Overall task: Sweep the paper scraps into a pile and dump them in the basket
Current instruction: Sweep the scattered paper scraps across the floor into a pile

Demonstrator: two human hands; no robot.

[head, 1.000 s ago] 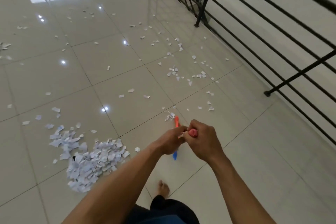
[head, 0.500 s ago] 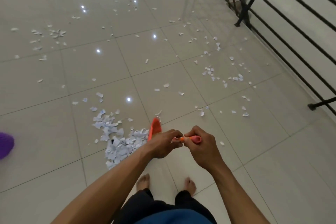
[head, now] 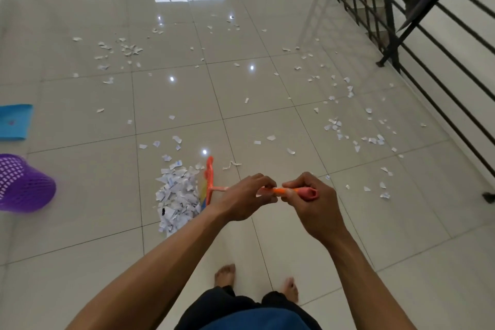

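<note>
1. Far to the left of our hands lies the purple basket [head: 24,185], a rounded plastic mesh of small square holes. We cannot tell what is inside it. Just beyond it lies a flat blue dustpan [head: 14,122]
2. The floor [head: 80,222] is glossy pale tile with thin dark grout lines. The paper on it is white, torn small and jagged
3. Our left hand [head: 241,199] and right hand [head: 314,206] are close together, both curled round the thin orange broom handle [head: 281,190], the right at its pink end
4. The broom head [head: 209,179] stands just left of our left hand, touching the pile of scraps [head: 176,198]. Loose scraps [head: 334,126] lie scattered ahead and to the right, towards a black metal railing [head: 428,93]
</note>
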